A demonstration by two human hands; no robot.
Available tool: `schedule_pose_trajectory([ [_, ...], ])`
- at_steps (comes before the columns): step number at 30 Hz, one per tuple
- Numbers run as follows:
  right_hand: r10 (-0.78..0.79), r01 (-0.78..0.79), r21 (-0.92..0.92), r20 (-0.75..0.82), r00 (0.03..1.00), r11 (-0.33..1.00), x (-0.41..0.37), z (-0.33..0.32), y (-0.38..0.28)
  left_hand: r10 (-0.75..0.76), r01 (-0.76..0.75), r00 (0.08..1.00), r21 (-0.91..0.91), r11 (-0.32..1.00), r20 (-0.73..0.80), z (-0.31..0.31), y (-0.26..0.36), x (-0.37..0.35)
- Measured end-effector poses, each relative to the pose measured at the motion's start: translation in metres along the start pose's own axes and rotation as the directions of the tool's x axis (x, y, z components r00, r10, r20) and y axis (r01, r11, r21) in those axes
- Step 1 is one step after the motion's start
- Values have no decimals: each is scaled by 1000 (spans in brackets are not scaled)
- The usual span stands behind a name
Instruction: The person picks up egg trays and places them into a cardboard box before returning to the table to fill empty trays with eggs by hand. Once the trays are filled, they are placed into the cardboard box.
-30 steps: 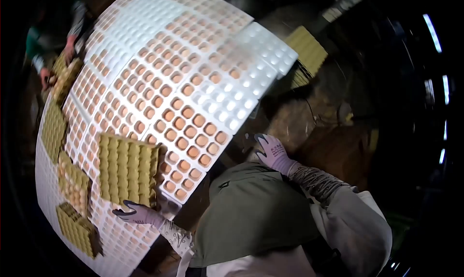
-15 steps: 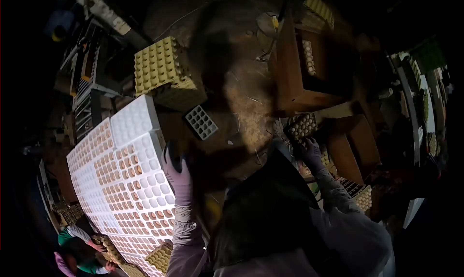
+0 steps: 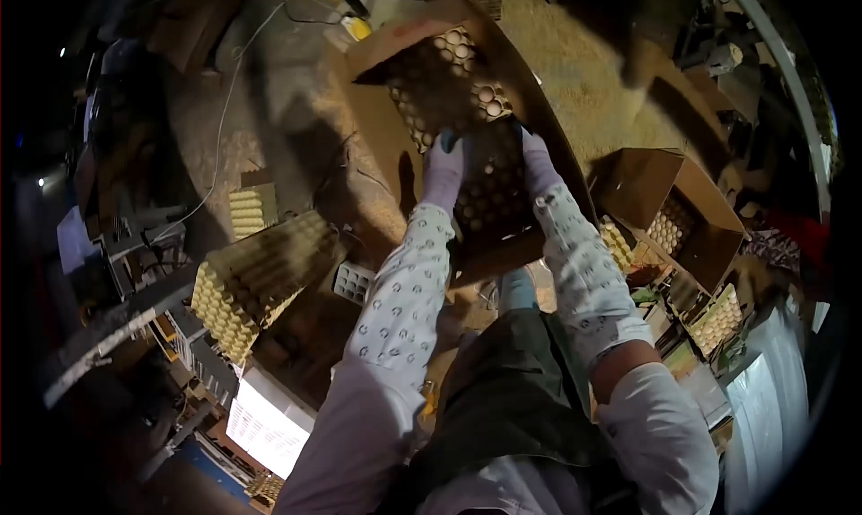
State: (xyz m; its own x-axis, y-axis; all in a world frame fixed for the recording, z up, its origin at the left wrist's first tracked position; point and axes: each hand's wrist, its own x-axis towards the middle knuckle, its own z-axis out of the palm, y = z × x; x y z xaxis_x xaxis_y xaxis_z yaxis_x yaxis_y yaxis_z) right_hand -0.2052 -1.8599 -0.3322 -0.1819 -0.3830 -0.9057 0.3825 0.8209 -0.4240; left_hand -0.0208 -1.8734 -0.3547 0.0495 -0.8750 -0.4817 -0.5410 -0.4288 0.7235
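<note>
Egg tray (image 3: 489, 192) lies inside the open cardboard box (image 3: 382, 129), against the near wall; pale eggs show toward the far wall. Left hand (image 3: 444, 169) and right hand (image 3: 539, 160) clasp its two side edges, fingers extended. Judged: tray in, not yet released. Box walls crowd both wrists. Open floor lies to the left, before the yellow tray stack (image 3: 256, 277).

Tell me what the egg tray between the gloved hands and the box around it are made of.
Egg tray: likely moulded paper pulp, matte, dark in shadow; cupped cells show. Box: corrugated cardboard by its look, dull brown, with folded flaps.
</note>
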Motion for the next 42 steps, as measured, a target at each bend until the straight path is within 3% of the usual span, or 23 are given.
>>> schedule_pose_trajectory([
  [1,120,-120,-15,-33,992,993,33,0,4,-176,176,984,12,984,33,5,-9,16],
  [3,-72,38,-270,-118,990,962,93,-16,40,-440,438,894,37,898,85,19,-43,38],
  [5,-328,184,-573,-158,931,798,142,-33,88,-533,541,838,-41,840,118,44,-108,42],
  [8,-466,201,-749,-158,871,631,190,-45,149,-588,610,792,-244,754,164,80,-203,32],
  [11,-588,332,-781,-56,807,529,225,-54,187,-557,583,801,-498,642,220,114,-268,31],
  [14,-489,337,-750,21,872,569,232,-66,195,-428,530,837,-697,483,340,119,-290,49],
  [16,-451,280,-799,11,892,533,239,-75,206,-344,656,754,-662,362,559,101,-288,80],
  [18,-489,248,-842,-21,872,479,250,-62,192,-166,457,848,-536,710,503,94,-321,91],
  [21,-261,107,-672,-132,956,733,224,-42,157,-351,419,877,-164,893,329,83,-292,69],
  [23,-357,209,-727,-53,933,654,237,-48,170,-632,655,737,-488,577,241,127,-344,84],
  [24,-359,216,-714,-53,932,666,232,-48,168,-495,571,820,-483,664,288,114,-320,69],
  [26,-355,230,-663,-58,933,713,221,-44,163,-556,607,766,-648,461,322,129,-341,68],
  [28,-345,236,-600,-71,936,765,207,-38,156,-582,601,773,-583,547,250,118,-321,51],
  [30,-346,245,-538,-93,934,807,190,-34,148,-651,683,713,-467,561,261,110,-321,47],
  [31,-343,249,-505,-102,934,827,179,-31,144,-655,604,748,-521,603,109,88,-250,31],
  [32,-340,249,-468,-118,933,848,166,-28,141,-619,530,782,-599,600,71,84,-237,24],
  [34,-325,249,-383,-146,935,890,137,-22,134,-597,535,802,-468,703,22,86,-247,15],
  [37,-293,245,-253,-173,940,936,88,-19,117,-677,630,735,-328,704,-40,66,-193,-10],
  [38,-294,247,-243,-184,938,938,70,-20,109,-700,671,714,-283,685,-3,50,-166,-21],
  [41,-496,286,-604,-213,842,744,37,-40,94,-602,579,797,-219,785,-48,-1,-90,-63],
  [42,-434,302,-467,-204,878,831,16,-38,88,-575,560,817,-195,805,-27,-25,-61,-79],
])
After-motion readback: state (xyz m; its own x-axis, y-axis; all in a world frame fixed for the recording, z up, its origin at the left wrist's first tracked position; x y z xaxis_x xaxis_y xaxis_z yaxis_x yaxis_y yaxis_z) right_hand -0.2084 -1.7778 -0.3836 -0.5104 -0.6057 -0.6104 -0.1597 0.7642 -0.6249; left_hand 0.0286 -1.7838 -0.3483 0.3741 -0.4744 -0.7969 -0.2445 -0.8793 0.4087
